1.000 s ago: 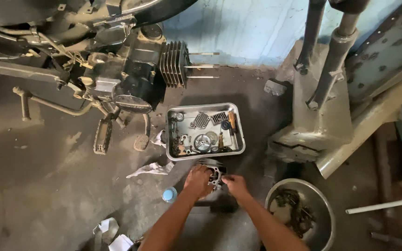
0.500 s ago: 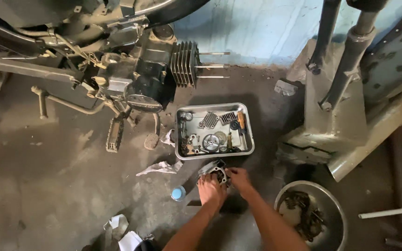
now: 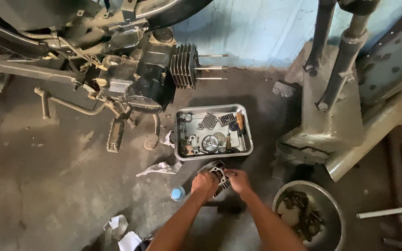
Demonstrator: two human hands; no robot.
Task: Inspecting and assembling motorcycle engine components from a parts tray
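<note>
Both my hands grip a grey metal engine part (image 3: 216, 170) low over the floor, just in front of a metal tray. My left hand (image 3: 204, 182) holds its left side. My right hand (image 3: 238, 180) holds its right side, fingers on the top edge. The rectangular tray (image 3: 178, 135) carries several small engine parts, among them a sprocket and a finned piece. Behind it stands a stripped motorcycle engine (image 3: 143, 86) with a finned cylinder and bare studs pointing right.
A round metal bowl (image 3: 333, 218) with a chain and dirty parts sits right of my arms. A small blue-capped bottle (image 3: 177, 193) and crumpled rags (image 3: 161, 168) lie to the left. A grey machine base (image 3: 324, 121) stands at right, a white rod (image 3: 389, 212) beyond the bowl.
The view has shifted, so everything sits further right and lower in frame. My hands stay on the engine part, working it slightly.
</note>
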